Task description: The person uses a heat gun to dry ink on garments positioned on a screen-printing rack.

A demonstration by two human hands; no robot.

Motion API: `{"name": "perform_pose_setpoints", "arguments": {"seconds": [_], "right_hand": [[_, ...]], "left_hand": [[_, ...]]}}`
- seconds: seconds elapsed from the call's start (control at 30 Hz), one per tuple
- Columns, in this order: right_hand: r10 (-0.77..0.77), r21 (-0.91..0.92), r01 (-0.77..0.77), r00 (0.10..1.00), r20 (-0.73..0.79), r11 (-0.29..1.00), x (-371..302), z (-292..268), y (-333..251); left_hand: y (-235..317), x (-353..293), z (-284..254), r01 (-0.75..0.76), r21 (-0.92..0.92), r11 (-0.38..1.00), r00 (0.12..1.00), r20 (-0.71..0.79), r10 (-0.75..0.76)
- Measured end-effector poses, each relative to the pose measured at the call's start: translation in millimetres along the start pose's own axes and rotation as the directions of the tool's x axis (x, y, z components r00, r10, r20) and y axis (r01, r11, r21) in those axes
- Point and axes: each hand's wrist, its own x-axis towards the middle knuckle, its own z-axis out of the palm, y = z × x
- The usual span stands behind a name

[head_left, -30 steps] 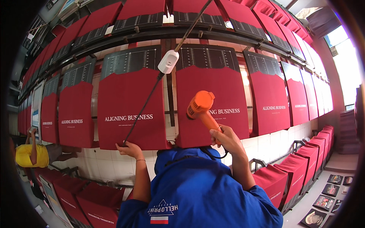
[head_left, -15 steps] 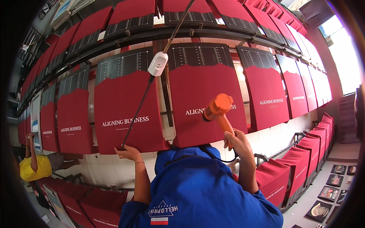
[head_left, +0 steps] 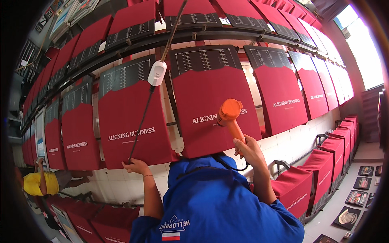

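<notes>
An orange heat gun (head_left: 230,110) is gripped by its handle in my right hand (head_left: 250,151). Its nozzle hovers above the white lettering of the dark red shirt (head_left: 210,91) in front of me, which is stretched over a black board marked with white scales. My left hand (head_left: 137,166) pinches a thin black cable (head_left: 142,121) at the front edge of the neighbouring red shirt (head_left: 125,105). The cable runs up to a white socket (head_left: 157,73) hanging from above. Part of the heat gun's cord dips below my right hand.
More red shirts on boards (head_left: 278,93) stand in rows on both sides, along a black metal rail (head_left: 178,33) at the back. Behind me are further covered boards (head_left: 292,190). A person in yellow (head_left: 40,183) works at the far left, beside a framed screen (head_left: 39,133).
The whole view has shifted slightly. The hanging socket and cable sit a little further left, the heat gun stays over the same shirt, and both hands keep their grips.
</notes>
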Motion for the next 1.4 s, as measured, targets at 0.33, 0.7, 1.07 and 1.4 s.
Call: {"name": "perform_pose_setpoints", "arguments": {"seconds": [0.33,0.7,1.07,1.4], "right_hand": [[0.041,0.159,-0.042,0.999,0.015,0.986,8.6,-42.0,17.1],[0.046,0.139,-0.038,0.998,-0.053,0.989,4.5,-59.3,18.4],[0.079,0.133,-0.092,0.992,0.100,0.987,1.4,49.0,0.7],[0.051,0.114,-0.070,0.986,0.159,0.991,3.6,263.8,-48.9]], "left_hand": [[7.1,-6.8,-4.5,0.005,0.022,1.000,0.999,0.041,-0.006],[-51.1,68.6,-40.5,-0.268,-0.014,0.963,0.920,0.295,0.260],[-59.1,272.8,-96.9,-0.336,0.239,0.911,0.942,0.091,0.324],[-97.5,462.8,-81.6,0.182,0.408,0.895,0.982,-0.034,-0.184]]}}
